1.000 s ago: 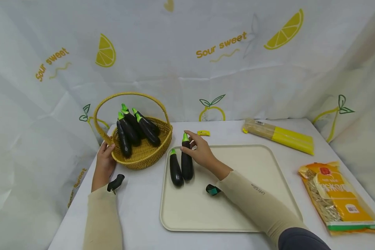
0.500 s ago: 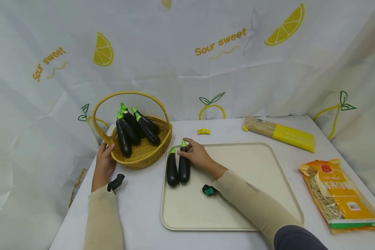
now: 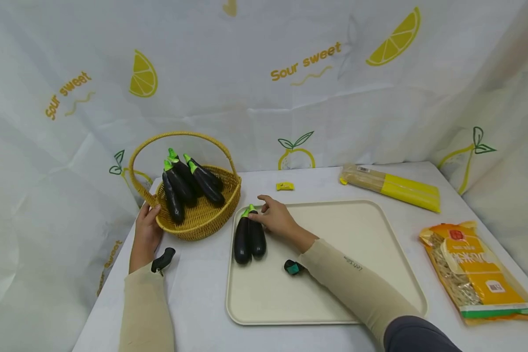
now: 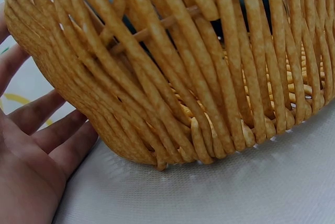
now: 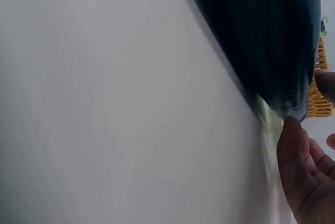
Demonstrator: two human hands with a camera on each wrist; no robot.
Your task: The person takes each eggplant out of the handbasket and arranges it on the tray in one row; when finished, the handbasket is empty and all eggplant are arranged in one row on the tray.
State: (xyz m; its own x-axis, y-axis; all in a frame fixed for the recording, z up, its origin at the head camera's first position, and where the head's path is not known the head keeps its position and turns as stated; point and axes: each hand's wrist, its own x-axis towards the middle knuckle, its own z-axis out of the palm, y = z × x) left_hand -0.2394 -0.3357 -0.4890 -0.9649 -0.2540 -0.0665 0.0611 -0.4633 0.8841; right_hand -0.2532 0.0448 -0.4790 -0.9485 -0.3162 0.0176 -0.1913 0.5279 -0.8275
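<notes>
Two dark eggplants with green stems lie side by side at the left of a cream tray: a left eggplant and a right eggplant. My right hand is at the stem end of the right one. Its thumb touches this eggplant, while the other fingers stand apart from it. At the left end of a wicker basket, my left hand holds the side below the handle. Its fingers reach round the wicker wall. Several eggplants lie in the basket.
Behind the tray lies a small yellow packet. A long bag with a yellow end lies at the back right, and an orange food bag at the right. A printed white curtain hangs behind the table.
My right hand has brought the right eggplant down and left against the other one, and its index finger has come away from the stem. My left hand has stayed at the basket.
</notes>
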